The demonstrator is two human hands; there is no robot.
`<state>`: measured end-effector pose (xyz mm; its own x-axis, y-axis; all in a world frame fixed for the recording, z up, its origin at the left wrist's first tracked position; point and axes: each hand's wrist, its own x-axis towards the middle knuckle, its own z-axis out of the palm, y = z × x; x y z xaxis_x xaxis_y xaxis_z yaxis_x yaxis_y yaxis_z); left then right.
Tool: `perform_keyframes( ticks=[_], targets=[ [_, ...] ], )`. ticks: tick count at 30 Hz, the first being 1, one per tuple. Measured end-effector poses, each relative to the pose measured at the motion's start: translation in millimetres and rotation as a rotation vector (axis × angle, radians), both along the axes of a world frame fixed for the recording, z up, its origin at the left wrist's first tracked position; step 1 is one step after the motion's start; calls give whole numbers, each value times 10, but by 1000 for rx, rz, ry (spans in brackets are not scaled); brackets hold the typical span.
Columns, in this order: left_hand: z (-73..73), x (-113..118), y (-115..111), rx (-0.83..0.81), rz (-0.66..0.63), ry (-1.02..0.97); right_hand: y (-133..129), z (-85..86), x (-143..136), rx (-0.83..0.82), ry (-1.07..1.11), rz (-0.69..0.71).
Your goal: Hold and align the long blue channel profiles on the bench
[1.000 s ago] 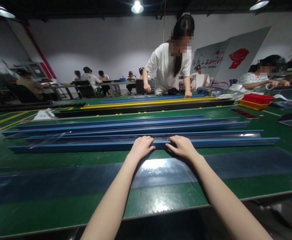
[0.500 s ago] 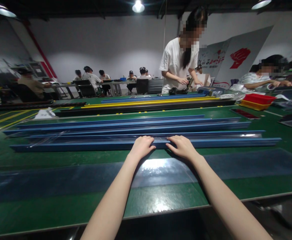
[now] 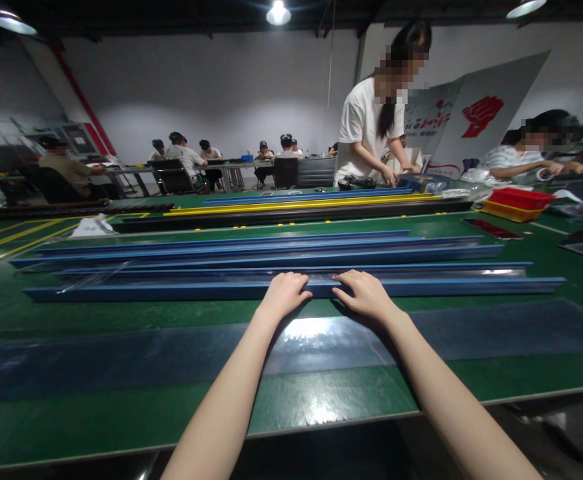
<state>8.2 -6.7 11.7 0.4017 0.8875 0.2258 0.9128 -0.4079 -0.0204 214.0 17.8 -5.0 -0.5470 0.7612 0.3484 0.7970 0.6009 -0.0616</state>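
Note:
My left hand (image 3: 286,291) and my right hand (image 3: 364,292) sit a short way apart on the middle of a long blue channel (image 3: 171,292). Both reach over its near wall, thumbs on the front face and fingers bent inside, closed on that edge. The fingertips are partly hidden within the channel. Clear film shows inside it. Just behind lies another blue channel (image 3: 421,254), roughly parallel. Under my forearms a long transparent plastic strip (image 3: 146,367) stretches flat across the green table (image 3: 96,433).
Farther back lie a yellow strip (image 3: 271,208) and a black profile (image 3: 351,215). Red and yellow trays (image 3: 521,199) stand at right, near a dark flat object (image 3: 492,229). A white crumpled bag (image 3: 92,225) rests at left. A co-worker (image 3: 371,133) stands across the table.
My hands keep their hold on the blue channel, with no clear movement. The standing co-worker has shifted slightly right, hands lower at the table. The view has moved a little.

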Motion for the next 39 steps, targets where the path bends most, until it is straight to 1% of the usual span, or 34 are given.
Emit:
perform_keyframes(
  ticks=[13, 25, 39],
  targets=[
    [0, 1, 10, -24, 10, 3, -12, 11, -7, -8, -23, -29],
    [11, -11, 6, -58, 16, -47, 7, 3, 21, -14, 24, 24],
    [-43, -29, 47, -71, 103, -130, 62, -27, 38, -18, 31, 21]
  ],
)
